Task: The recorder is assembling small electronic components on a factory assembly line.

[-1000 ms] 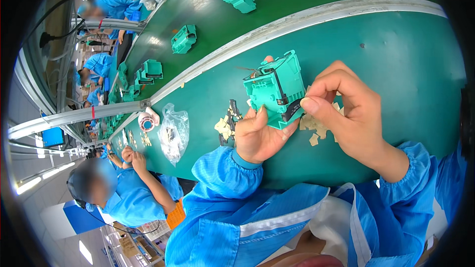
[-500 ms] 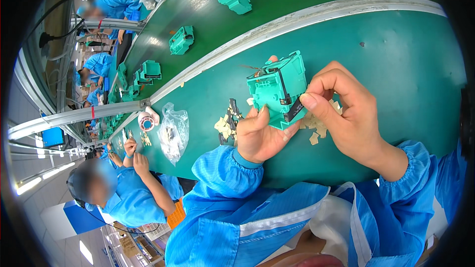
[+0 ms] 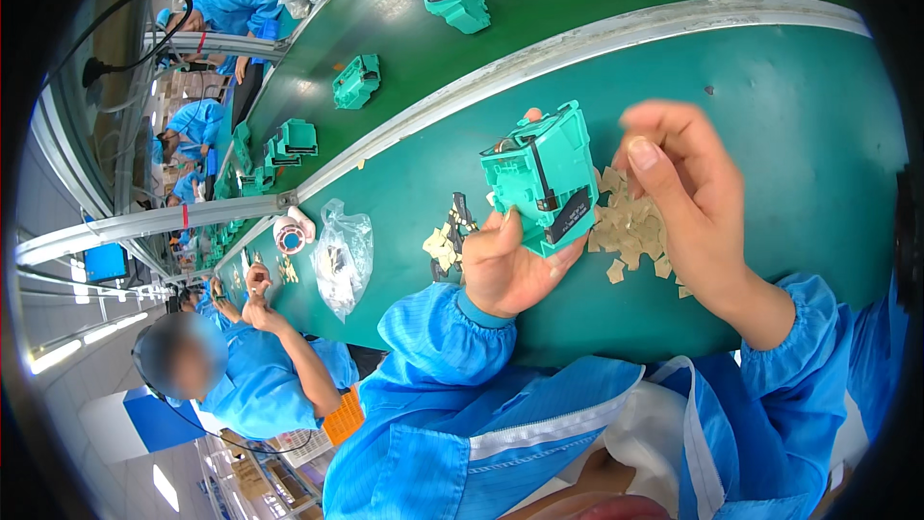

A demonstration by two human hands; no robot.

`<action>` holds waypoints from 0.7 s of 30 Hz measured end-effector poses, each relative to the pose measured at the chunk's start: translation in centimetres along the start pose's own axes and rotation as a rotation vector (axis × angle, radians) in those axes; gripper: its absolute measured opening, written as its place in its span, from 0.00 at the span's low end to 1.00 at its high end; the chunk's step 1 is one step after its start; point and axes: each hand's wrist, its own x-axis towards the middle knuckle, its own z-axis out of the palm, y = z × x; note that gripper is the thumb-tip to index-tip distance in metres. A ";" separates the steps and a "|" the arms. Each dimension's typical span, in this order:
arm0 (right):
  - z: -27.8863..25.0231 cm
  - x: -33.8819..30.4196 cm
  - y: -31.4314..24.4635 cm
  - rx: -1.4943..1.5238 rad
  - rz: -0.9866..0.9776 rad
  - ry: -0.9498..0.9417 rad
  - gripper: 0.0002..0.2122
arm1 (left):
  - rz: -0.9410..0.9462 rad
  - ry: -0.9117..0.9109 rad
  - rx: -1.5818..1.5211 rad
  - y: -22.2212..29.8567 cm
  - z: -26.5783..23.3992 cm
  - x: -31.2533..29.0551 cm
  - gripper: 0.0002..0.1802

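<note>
My left hand (image 3: 505,265) is wrapped round the underside of a turquoise plastic housing (image 3: 529,178), with the thumb on its near face. The housing is box-shaped and tilted, its hollow side facing left. A black strip (image 3: 546,178) runs down one edge, and a black label (image 3: 572,217) with pale print lies on the lower right side. To the right of the housing, apart from it, my right hand (image 3: 693,193) has loosely curled fingers, slightly blurred. Nothing shows between its thumb and fingers. Below and beside it lies a pile of small beige paper pieces (image 3: 630,231).
Left of my left hand are more beige pieces (image 3: 441,248) and black strips (image 3: 460,210). Farther left are a clear plastic bag (image 3: 342,260) and a tape roll (image 3: 289,236). Beyond a metal rail (image 3: 539,60), similar housings (image 3: 454,0) sit on a green belt. A co-worker (image 3: 260,376) sits at left.
My right hand has let go of the black label's edge and moved away to the right and slightly up. The label now lies flatter on the housing. My left hand stays almost still.
</note>
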 end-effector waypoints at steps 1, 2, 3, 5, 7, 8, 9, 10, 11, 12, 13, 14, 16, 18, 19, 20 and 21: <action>-0.2 -0.2 -0.4 -0.059 0.073 -0.067 0.05 | 0.017 0.011 -0.021 -0.2 0.0 0.0 0.31; -0.2 -0.2 -0.6 -0.119 0.147 -0.133 0.05 | 0.033 0.023 -0.043 -0.3 0.0 0.0 0.31; -0.1 -0.2 -0.5 -0.119 0.145 -0.136 0.05 | 0.037 0.022 -0.042 -0.3 0.0 0.0 0.31; 0.2 -0.2 -0.5 -0.078 0.135 -0.137 0.07 | 0.039 0.042 -0.029 -0.4 0.1 0.0 0.31; 0.2 -0.5 -0.1 -0.039 0.132 -0.186 0.08 | 0.043 0.057 -0.039 -0.6 0.5 -0.1 0.31; 0.2 -0.7 0.0 0.002 0.131 -0.238 0.10 | 0.048 0.075 -0.048 -0.7 0.5 -0.1 0.31; 0.1 -0.7 0.0 0.000 0.132 -0.234 0.10 | 0.045 0.074 -0.050 -0.7 0.5 0.0 0.31; 0.1 -0.7 0.0 -0.041 0.175 -0.275 0.11 | 0.032 0.026 -0.037 -0.7 0.4 0.0 0.31; 0.1 -0.7 0.1 -0.081 0.218 -0.315 0.13 | 0.019 -0.022 -0.023 -0.7 0.2 0.0 0.31; 0.1 -0.7 0.0 -0.082 0.220 -0.312 0.13 | 0.017 -0.022 -0.025 -0.8 0.1 -0.2 0.31; 0.0 -0.6 -0.1 -0.025 0.274 -0.304 0.13 | 0.023 0.018 -0.032 -0.8 0.0 -0.4 0.31; -0.1 -0.5 -0.1 0.032 0.328 -0.296 0.13 | 0.029 0.059 -0.039 -0.9 -0.2 -0.5 0.31; -0.1 -0.3 0.1 0.045 0.307 -0.273 0.13 | -0.012 0.057 -0.027 -0.7 -0.6 -0.5 0.31; -0.1 -0.3 0.5 0.055 0.285 -0.249 0.13 | -0.053 0.054 -0.017 -0.6 -0.6 -0.4 0.31; -0.2 -0.3 0.7 0.123 0.308 -0.235 0.13 | -0.058 0.081 -0.003 -0.7 -0.5 -0.3 0.31; -0.3 -0.3 0.8 0.190 0.330 -0.221 0.14 | -0.063 0.109 0.011 -0.8 -0.4 -0.3 0.31; -0.3 -0.4 0.7 0.189 0.330 -0.218 0.14 | -0.066 0.108 0.009 -0.9 -0.3 -0.2 0.31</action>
